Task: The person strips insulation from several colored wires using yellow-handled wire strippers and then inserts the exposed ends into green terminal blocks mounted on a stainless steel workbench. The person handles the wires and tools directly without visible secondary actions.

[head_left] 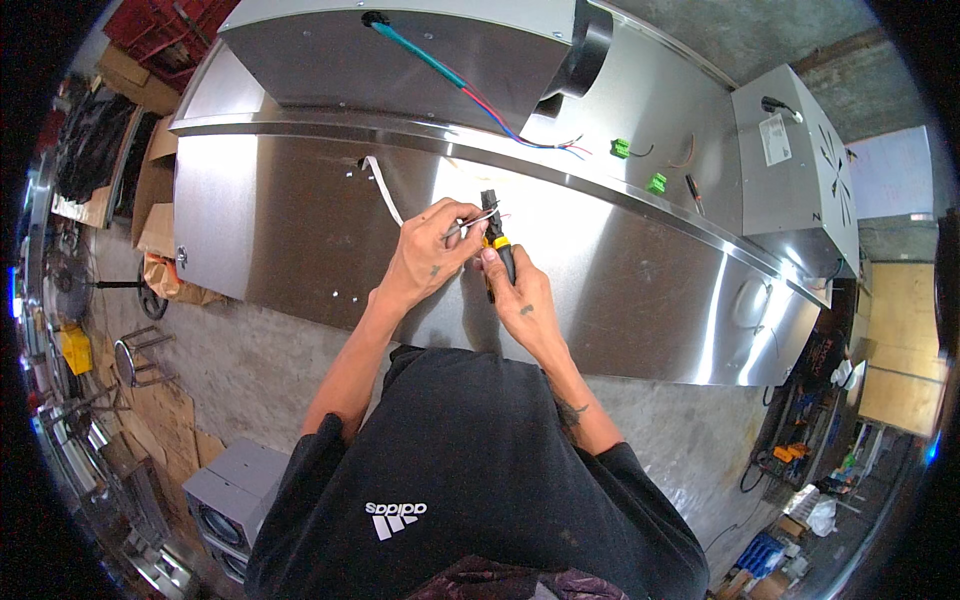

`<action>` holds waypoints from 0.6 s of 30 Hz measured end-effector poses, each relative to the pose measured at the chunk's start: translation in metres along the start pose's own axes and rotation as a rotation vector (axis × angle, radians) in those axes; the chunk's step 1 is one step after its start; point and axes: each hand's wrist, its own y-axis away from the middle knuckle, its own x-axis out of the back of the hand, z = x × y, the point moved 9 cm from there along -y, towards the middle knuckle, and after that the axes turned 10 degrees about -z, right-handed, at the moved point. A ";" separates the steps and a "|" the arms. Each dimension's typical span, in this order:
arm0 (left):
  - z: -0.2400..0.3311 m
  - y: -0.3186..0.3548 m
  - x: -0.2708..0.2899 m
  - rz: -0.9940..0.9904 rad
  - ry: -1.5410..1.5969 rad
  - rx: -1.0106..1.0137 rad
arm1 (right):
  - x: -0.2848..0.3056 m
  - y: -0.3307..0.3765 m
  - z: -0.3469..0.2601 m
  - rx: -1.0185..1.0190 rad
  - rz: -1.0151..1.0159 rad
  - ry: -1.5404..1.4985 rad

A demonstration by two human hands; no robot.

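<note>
My left hand (425, 250) pinches a white cable (384, 190) near its end. That cable comes out of a hole in the brushed metal panel (300, 220), and thin wire ends stick out past my fingers. My right hand (525, 295) is wrapped round black-and-yellow pliers (506, 258), their dark jaws pointing away from me. The jaws are beside the wire ends; I cannot tell whether they grip them. Both hands are close together above the panel.
Behind the panel's raised edge, a metal housing (400, 75) trails a sleeved bundle of coloured wires (430, 65). Green terminal connectors (620, 148) and a small screwdriver (693, 190) lie to the right, before a grey metal box (795, 165). A grey speaker-like cabinet (235, 495) stands on the floor at lower left.
</note>
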 end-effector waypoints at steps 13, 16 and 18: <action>0.001 0.000 0.001 0.031 0.013 0.024 | 0.002 -0.003 -0.006 0.136 0.070 0.023; 0.002 -0.001 0.000 0.034 0.011 0.018 | 0.003 -0.001 -0.009 0.074 0.034 -0.016; 0.003 0.000 0.000 0.037 0.013 0.019 | -0.001 -0.003 -0.005 0.013 0.017 -0.091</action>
